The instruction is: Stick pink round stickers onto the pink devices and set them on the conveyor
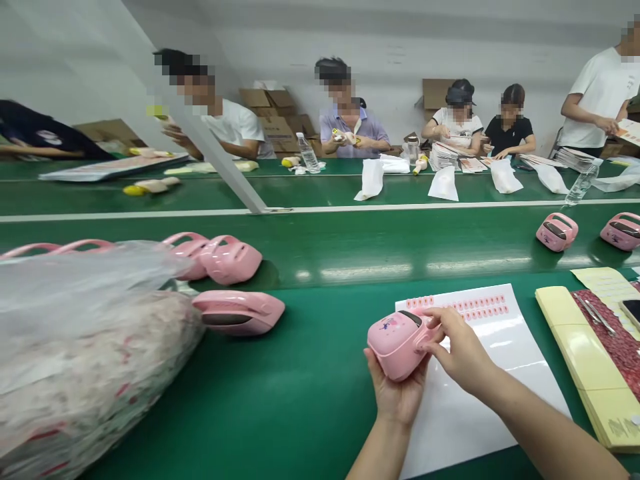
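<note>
My left hand cups a pink plastic toy case from below, fingers wrapped round its underside. My right hand reaches over from the right, its thumb and fingertips pinched against the case's right end. Both hands hover over a glossy white sticker sheet with rows of small pink stickers along its top edge. The sheet lies on the green table.
A large clear plastic bag of pink-and-white parts fills the left. Pink cases lie beside it, and two more cases sit on the belt at right. Yellow sheets with tweezers lie far right. Several people work across the belt.
</note>
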Motion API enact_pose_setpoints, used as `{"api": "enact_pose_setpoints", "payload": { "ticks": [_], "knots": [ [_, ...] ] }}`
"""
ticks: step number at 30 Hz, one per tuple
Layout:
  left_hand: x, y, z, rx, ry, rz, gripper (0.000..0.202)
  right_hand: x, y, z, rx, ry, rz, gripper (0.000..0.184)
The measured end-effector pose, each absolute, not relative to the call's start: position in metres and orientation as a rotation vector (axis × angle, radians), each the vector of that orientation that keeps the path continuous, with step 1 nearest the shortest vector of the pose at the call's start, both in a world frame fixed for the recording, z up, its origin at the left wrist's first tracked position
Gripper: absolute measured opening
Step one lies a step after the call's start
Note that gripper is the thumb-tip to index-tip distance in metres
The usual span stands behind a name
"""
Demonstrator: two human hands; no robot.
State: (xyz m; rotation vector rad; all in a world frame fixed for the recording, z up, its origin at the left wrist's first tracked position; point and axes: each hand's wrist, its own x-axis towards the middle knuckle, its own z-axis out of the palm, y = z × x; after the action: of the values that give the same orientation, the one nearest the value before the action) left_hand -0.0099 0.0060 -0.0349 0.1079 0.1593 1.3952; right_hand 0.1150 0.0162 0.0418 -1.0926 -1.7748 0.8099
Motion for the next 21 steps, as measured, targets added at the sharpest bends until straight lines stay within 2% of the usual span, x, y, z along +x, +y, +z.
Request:
{"api": "enact_pose_setpoints", "payload": {
  "ticks": [12,18,21],
  "knots": [
    [-0.001,0.001,-0.022,0.028,0.251,1.356,0.040,0.116,0.010,0.040,-1.191,-1.941,0.588,0.040],
    [-0.002,0.002,-0.027,0.002,0.247,1.334,0.038,0.110,0.003,0.038,-1.312,-2.081,0.218,0.028],
    [-0.004,0.004,-0.033,0.061,0.103,1.334,0.044,0.107,-0.003,0.035,-1.243,-2.110,0.013,0.034]
  ]
}}
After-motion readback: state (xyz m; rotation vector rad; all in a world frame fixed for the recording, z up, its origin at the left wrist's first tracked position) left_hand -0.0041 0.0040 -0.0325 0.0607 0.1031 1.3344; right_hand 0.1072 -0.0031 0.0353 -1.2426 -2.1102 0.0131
